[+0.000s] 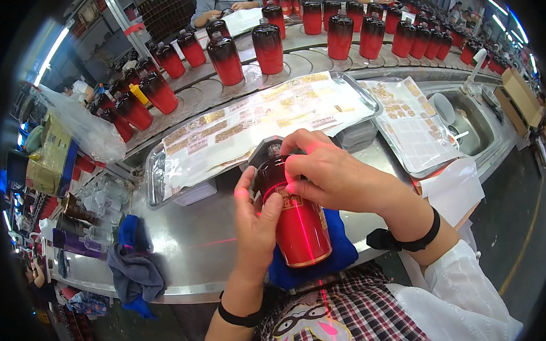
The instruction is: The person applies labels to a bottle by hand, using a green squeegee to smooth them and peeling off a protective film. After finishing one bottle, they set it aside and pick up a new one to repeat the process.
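A glass bottle point(299, 233), red below and fading to black at the shoulder, leans with its base towards me on a folded blue cloth point(342, 246). My left hand point(255, 222) grips its left side, thumb on the front and fingers spread along the edge. Bent over the bottle's right shoulder is my right hand point(327, 171), its thumb and fingertips closed against the glass. Just under those fingertips sits a gold label point(290, 199). Whether they pinch a piece of it is hidden. Red light lines cross the bottle and my fingers.
Behind the bottle, a metal tray point(155, 185) bears sheets of gold labels point(247, 120); a second tray point(410, 169) stands to its right. Red-black bottles point(267, 47) line the conveyor point(305, 60). A sink point(473, 130) is at right, a grey cloth point(134, 268) at left.
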`<action>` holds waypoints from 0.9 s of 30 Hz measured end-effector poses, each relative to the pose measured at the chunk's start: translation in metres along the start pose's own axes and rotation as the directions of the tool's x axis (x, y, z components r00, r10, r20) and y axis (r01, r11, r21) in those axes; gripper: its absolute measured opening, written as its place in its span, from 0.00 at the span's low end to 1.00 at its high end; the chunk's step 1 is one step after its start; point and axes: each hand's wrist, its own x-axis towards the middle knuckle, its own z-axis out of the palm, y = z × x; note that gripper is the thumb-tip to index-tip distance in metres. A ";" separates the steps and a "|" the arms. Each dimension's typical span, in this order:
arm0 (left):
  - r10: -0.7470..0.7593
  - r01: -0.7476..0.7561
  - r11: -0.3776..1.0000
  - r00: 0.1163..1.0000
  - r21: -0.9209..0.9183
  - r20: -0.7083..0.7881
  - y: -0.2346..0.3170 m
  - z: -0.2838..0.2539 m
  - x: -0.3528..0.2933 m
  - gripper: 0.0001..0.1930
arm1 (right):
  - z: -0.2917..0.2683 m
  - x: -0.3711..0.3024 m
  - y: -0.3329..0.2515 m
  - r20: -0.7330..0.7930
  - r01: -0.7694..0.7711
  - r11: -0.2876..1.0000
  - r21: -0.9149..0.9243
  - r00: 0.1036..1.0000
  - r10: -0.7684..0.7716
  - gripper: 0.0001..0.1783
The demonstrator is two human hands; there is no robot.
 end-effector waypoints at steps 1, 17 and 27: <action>-0.014 0.014 0.999 1.000 0.029 -0.003 -0.002 0.002 0.000 0.32 | 0.000 0.000 0.000 0.020 -0.009 1.000 0.002 1.000 0.009 0.07; -0.081 0.083 0.990 0.997 -0.113 0.016 -0.003 0.004 0.002 0.34 | 0.042 -0.034 0.012 -0.289 -0.165 0.935 0.315 0.922 0.260 0.15; -0.099 0.097 0.985 0.995 -0.145 -0.012 -0.002 0.003 0.004 0.31 | 0.041 -0.027 0.011 -0.236 -0.219 0.895 0.388 0.916 0.326 0.14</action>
